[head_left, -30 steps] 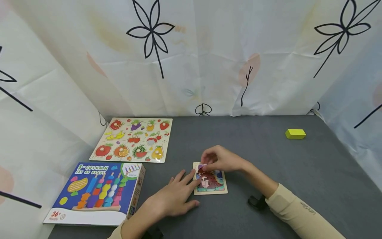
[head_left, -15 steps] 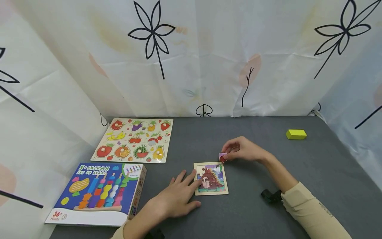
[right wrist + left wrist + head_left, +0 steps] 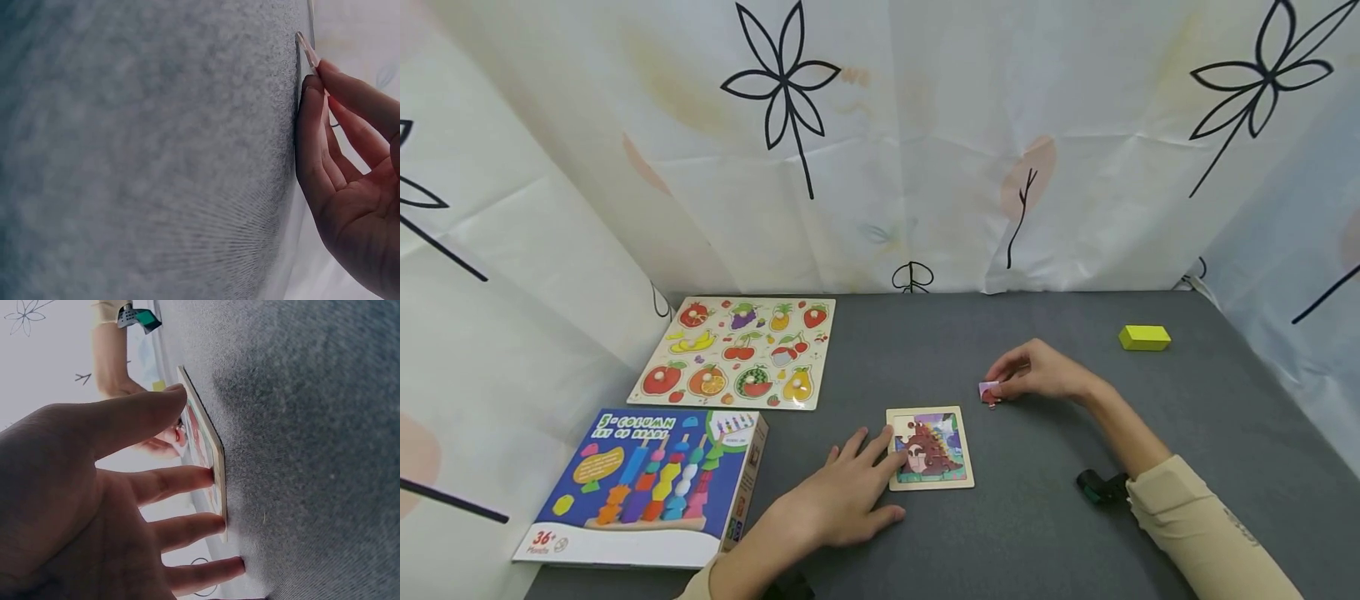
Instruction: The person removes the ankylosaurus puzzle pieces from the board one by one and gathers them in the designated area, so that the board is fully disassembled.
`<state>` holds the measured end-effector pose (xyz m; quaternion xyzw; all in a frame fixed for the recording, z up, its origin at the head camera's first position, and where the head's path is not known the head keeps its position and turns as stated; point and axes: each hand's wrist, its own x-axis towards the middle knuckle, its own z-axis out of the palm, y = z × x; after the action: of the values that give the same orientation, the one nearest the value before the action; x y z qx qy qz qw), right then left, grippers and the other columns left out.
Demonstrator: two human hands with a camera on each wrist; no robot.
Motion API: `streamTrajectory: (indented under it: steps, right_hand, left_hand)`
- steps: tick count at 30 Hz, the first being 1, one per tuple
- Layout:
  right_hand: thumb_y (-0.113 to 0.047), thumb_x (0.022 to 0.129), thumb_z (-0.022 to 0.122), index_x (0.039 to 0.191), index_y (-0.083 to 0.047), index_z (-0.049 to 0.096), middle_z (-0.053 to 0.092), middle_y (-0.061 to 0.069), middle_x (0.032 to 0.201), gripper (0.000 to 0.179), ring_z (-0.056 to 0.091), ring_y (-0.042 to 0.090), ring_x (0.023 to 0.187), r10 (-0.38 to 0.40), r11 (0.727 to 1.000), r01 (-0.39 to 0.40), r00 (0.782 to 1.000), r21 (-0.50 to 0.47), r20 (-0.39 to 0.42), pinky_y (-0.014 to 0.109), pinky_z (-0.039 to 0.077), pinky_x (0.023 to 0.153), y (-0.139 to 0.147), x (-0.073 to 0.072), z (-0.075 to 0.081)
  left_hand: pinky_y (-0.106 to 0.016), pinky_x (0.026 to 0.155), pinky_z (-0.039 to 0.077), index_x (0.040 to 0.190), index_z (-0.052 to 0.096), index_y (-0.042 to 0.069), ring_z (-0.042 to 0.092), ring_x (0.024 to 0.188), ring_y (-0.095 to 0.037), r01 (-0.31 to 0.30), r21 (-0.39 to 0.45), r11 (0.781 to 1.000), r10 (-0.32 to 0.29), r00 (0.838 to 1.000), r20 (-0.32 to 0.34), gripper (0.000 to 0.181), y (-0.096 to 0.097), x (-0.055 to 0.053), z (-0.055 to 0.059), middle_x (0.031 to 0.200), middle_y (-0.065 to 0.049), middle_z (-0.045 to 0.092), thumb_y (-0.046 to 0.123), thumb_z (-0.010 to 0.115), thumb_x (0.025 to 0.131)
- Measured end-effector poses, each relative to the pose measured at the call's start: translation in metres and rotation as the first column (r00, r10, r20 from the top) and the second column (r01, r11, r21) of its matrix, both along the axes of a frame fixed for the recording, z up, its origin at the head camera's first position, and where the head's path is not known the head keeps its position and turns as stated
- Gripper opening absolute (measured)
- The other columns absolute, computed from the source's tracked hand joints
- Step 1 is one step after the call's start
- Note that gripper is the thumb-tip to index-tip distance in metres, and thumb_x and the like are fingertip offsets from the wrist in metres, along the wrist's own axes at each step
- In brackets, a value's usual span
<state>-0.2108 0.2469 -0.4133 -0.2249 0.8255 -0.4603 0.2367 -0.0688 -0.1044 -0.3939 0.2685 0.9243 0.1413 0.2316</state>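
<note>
A small wooden jigsaw puzzle (image 3: 931,454) with a dinosaur picture lies flat on the grey table. Its upper left corner shows bare wood where a piece is out. My left hand (image 3: 842,492) has its fingers spread, with fingertips touching the puzzle's left edge; the left wrist view shows them against the frame (image 3: 215,450). To the right of the puzzle, my right hand (image 3: 1037,372) pinches a purple and red puzzle piece (image 3: 988,393) between thumb and fingers. In the right wrist view the piece (image 3: 307,53) is seen edge-on, close to the cloth.
A fruit peg board (image 3: 737,354) lies at the back left. In front of it sits a blue bead-set box (image 3: 640,483). A yellow block (image 3: 1144,337) stands at the back right. Patterned white curtains (image 3: 955,150) enclose the back and sides.
My right hand has lifted the piece out of the puzzle's upper left corner and carried it right, beyond the frame. The left hand has stayed at the puzzle's left edge.
</note>
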Motion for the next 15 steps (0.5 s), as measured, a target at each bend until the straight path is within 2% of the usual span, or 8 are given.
streamTrajectory:
  steps: [8, 15]
  right_hand:
    - [-0.008, 0.097, 0.080, 0.115, 0.005, 0.079, 0.081, 0.020, 0.105, 0.022, 0.073, 0.007, 0.086, -0.016, 0.999, 0.017, 0.999, 0.046, -0.032, 0.025, 0.062, 0.075, -0.0008, -0.0006, -0.0014]
    - [-0.007, 0.095, 0.081, 0.114, 0.006, 0.079, 0.081, 0.021, 0.106, 0.023, 0.075, 0.007, 0.084, -0.039, 0.997, 0.040, 0.999, 0.058, -0.013, 0.027, 0.064, 0.076, -0.0019, -0.0008, 0.0028]
  left_hand:
    - [-0.075, 0.122, 0.037, 0.167, 0.043, 0.024, 0.028, 0.166, -0.046, 0.021, -0.028, 0.999, -0.021, 1.000, 0.004, 0.073, -0.0020, -0.0029, -0.0010, 0.182, -0.010, 0.025, 0.049, 0.071, 0.104]
    - [-0.072, 0.120, 0.042, 0.167, 0.044, 0.023, 0.032, 0.164, -0.044, 0.032, -0.052, 0.998, -0.033, 0.999, -0.028, 0.074, -0.0003, -0.0040, 0.0003, 0.180, -0.010, 0.028, 0.051, 0.070, 0.104]
